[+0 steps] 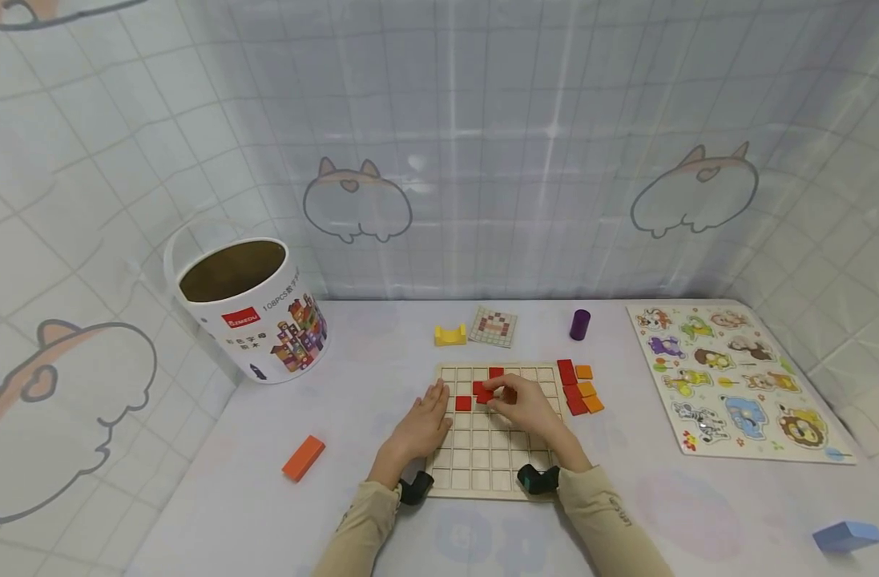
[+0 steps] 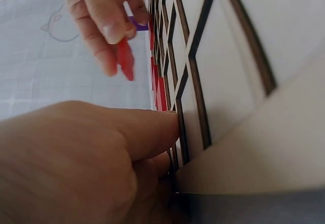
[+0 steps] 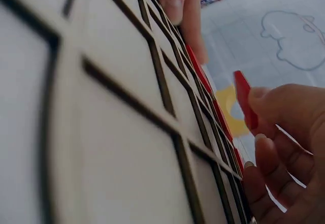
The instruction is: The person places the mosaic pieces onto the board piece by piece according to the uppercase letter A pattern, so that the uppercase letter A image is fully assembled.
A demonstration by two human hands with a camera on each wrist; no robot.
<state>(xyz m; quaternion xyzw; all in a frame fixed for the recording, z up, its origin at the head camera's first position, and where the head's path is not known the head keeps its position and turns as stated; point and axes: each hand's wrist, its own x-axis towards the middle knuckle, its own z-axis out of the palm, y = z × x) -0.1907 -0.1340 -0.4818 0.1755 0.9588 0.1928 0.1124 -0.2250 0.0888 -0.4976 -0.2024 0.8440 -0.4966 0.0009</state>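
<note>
A wooden grid board (image 1: 471, 481) lies flat on the table with several red square tiles in its cells, one of them a red tile (image 1: 464, 403) near the left hand. My right hand (image 1: 526, 405) is over the upper part of the board and pinches another red tile (image 3: 245, 96) between thumb and fingers. That tile is tilted and clear of the grid in the right wrist view. My left hand (image 1: 423, 423) rests along the board's left edge with its fingers extended; its thumb (image 2: 152, 130) touches the board's side.
Right of the board lie red tiles (image 1: 566, 373) and orange tiles (image 1: 587, 389). Behind it are a yellow arched block (image 1: 449, 335), a pattern card (image 1: 493, 327) and a purple cylinder (image 1: 579, 324). A bucket (image 1: 266, 328), orange block (image 1: 304, 458), animal puzzle (image 1: 735, 433) and blue block (image 1: 848, 536) stand farther out.
</note>
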